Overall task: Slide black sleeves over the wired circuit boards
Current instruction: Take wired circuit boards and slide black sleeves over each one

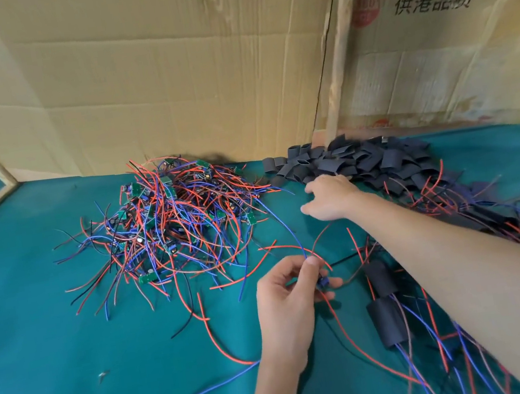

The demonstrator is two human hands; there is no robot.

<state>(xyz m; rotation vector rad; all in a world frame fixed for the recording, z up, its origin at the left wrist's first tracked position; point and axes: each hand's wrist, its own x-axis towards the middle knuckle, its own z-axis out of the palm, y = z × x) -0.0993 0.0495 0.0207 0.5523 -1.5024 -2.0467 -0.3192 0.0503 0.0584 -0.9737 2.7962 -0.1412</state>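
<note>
A wired circuit board (324,283) is in the left hand (289,303) — the thumb and fingers pinch it, and its red and blue wires hang out both ways across the green cloth (36,331). The board is small and mostly hidden by the fingers.

The right hand (329,198) is stretched far out to the pile of black sleeves (364,161). Its fingertips are at the near edge of the pile and its fingers are bent a little — I cannot tell if they hold a sleeve.

Just right of the left hand, under the right arm, lie boards with sleeves on them (388,322), with wires poking out of the ends. More of these lie along the right side.

To the left of the sleeve pile sits a big messy heap of bare boards and wires (168,224). Behind both piles stands a cardboard wall (166,76).
</note>
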